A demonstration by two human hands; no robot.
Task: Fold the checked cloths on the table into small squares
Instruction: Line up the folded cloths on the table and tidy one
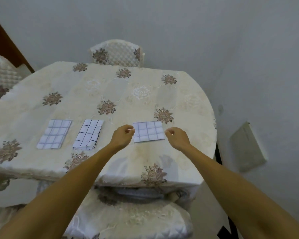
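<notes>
With your left hand [123, 136] and right hand [177, 137] curled on nothing either side of the folded white cloth with pale grey checks [148, 131] on the floral-clothed table [128, 94], pinch both near corners evenly and match the edges before creasing.

Cloths [148, 131]: grid lines only, no text.
Bench [110, 87]: flower pattern, no text.
Wall [197, 31]: no readable sign.
</notes>
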